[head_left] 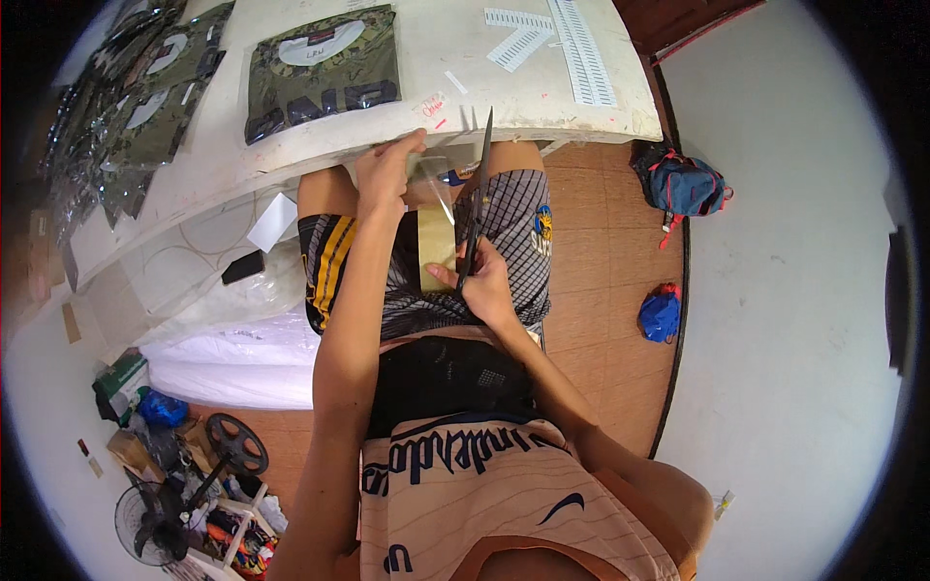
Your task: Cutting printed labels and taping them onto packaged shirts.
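Observation:
Over my lap, my right hand (pixel 487 281) grips black scissors (pixel 472 218), their pointed blades up toward the table edge. The same hand's thumb presses on a yellowish roll of clear tape (pixel 436 254). A transparent strip of tape (pixel 438 186) runs up from the roll toward my left hand (pixel 386 174). That hand is closed just below the table's front edge, its fingertips pinching the strip's end. On the white table (pixel 436 58), beyond my left hand, lies a folded camouflage shirt (pixel 325 77) in clear plastic.
More bagged camouflage shirts (pixel 160 92) are piled at the table's left. Strips of white labels (pixel 581 53) lie at its far right. A backpack (pixel 686 184) and a blue bag (pixel 660 315) rest on the floor by the right wall. A fan (pixel 150 523) stands lower left.

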The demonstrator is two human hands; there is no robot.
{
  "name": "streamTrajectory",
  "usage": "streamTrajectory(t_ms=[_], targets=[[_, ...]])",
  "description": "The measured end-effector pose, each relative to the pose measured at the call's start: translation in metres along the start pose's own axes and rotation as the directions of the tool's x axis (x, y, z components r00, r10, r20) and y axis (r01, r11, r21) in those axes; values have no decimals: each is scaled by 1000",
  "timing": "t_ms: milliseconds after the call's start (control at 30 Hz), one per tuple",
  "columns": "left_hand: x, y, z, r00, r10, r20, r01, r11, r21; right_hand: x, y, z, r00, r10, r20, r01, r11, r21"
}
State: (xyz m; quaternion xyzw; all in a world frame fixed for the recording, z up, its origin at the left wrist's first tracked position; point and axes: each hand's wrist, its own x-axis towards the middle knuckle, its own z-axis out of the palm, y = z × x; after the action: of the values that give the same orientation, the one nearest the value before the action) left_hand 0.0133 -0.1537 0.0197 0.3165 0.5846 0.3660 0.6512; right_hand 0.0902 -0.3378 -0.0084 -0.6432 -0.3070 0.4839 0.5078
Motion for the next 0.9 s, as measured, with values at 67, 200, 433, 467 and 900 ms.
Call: streamTrajectory(t_ms=[67,200,433,467,900], targets=[[2,2,-3,1000,-10,18,9,999,35,-1,-5,1,1000,-1,7,1,1000,-3],[3,3,-8,997,-39,65,36,999,38,2,6,2,1000,-22,12,22,1000,-4],[-10,3,-37,975,-179,132,165,980,114,4,11,2,1000,-21,18,21,1000,-11],[-16,3,-45,952,-252,172,228,963,146,3,4,3,1000,-12,23,11,1000,26],[-46,-45,-92,836,-241,494,-20,885,465,8,12,-1,998,-62,30,60,996,58]])
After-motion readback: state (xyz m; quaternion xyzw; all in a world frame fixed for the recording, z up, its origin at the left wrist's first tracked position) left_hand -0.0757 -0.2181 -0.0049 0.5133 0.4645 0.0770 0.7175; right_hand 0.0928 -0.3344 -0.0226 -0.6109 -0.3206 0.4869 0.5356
